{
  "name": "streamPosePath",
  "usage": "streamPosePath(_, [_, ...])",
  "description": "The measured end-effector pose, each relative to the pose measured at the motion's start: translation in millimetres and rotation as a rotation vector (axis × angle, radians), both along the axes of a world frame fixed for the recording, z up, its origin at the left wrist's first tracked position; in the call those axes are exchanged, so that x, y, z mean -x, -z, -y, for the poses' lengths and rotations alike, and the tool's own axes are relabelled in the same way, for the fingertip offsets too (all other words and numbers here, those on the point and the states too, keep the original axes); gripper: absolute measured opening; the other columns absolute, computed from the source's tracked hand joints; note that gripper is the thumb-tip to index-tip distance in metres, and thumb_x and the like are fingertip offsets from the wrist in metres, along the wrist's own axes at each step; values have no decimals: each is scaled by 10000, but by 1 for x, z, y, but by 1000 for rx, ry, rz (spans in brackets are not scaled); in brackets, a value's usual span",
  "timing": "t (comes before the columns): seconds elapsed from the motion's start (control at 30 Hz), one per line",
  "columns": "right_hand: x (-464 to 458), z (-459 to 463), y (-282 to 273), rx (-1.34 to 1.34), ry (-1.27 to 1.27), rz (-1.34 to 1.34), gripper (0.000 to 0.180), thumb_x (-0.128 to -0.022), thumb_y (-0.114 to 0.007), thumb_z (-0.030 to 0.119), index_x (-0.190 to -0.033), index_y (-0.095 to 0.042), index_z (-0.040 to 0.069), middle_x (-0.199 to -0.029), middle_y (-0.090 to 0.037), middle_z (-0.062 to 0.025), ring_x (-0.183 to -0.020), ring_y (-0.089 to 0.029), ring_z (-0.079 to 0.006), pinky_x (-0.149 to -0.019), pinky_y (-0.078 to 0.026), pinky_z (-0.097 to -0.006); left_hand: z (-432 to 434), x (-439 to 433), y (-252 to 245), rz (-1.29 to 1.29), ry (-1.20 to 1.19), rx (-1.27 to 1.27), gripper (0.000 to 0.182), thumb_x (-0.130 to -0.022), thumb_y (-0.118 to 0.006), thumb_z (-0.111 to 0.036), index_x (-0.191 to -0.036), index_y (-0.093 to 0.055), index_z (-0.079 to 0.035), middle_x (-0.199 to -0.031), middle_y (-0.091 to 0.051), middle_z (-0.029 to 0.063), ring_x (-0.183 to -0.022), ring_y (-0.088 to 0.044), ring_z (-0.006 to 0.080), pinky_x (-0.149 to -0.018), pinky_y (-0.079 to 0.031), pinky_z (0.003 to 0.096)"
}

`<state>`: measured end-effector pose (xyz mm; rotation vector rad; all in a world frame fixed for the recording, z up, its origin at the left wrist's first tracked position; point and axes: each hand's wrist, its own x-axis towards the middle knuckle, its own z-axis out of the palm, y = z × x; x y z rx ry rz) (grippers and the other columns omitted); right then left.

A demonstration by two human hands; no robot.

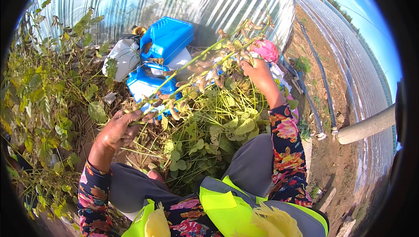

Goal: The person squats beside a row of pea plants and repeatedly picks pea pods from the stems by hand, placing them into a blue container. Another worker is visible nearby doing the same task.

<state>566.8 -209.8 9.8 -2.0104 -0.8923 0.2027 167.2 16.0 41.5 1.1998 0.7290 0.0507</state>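
Two long green soybean stalks [193, 65] with brown, fuzzy pods slant from lower left to upper right before me. Their lower ends are in my left hand [122, 129], whose fingers are wrapped round them. Near the far end, my right hand [258, 73] has its fingers curled in among the leaves and pods. What exactly lies between those fingertips is partly hidden. Below the stalks, a heap of cut leaves and thin green stems [222, 122] lies on the ground between my knees.
Blue plastic jugs [175, 40] stand ahead, beside a white bag [122, 56]. A pink round object [265, 50] is past my right hand. Leafy plants [42, 89] crowd the left. Clear plastic sheeting [131, 4] rises behind. Dark hoses [314, 63] and a pale pole [366, 124] are at right.
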Motion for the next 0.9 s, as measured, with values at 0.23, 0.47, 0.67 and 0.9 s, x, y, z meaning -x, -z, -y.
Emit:
streamPosePath(0.23, [-5,8,-1,-46,-110,-140,226,-875,-669,249,-894,-659,24,-730,-618,-6,-664,-562,-112,-639,-457,-304,-4,0,-1,-16,2,81,341,-1013,-476,-300,-1088,-659,-23,-493,-280,-89,-394,-207,49,-392,-155,241])
streamPosePath(0.47, [16,2,-17,156,87,515,223,-872,-652,250,-938,-656,37,-804,-677,-171,-732,-667,-305,-663,-511,-408,-3,-5,3,-2,13,96,342,-1012,-465,-321,-1106,-664,-60,-490,-277,-92,-391,-185,45,-388,-154,229])
streamPosePath(0.67, [39,1,-36,194,235,787,205,-884,-657,237,-979,-654,55,-853,-696,-172,-792,-680,-369,-677,-531,-458,-4,-3,-3,-23,-17,105,342,-1010,-458,-335,-1103,-665,-80,-493,-269,-96,-396,-173,48,-392,-147,241])
streamPosePath(0.9, [71,-17,-43,-296,-145,622,159,-869,-716,177,-1010,-701,106,-870,-716,-121,-784,-695,-317,-688,-548,-375,-8,-1,-2,-4,17,154,386,-1016,-500,-343,-1219,-651,-52,-498,-249,-106,-395,-169,39,-386,-156,229])
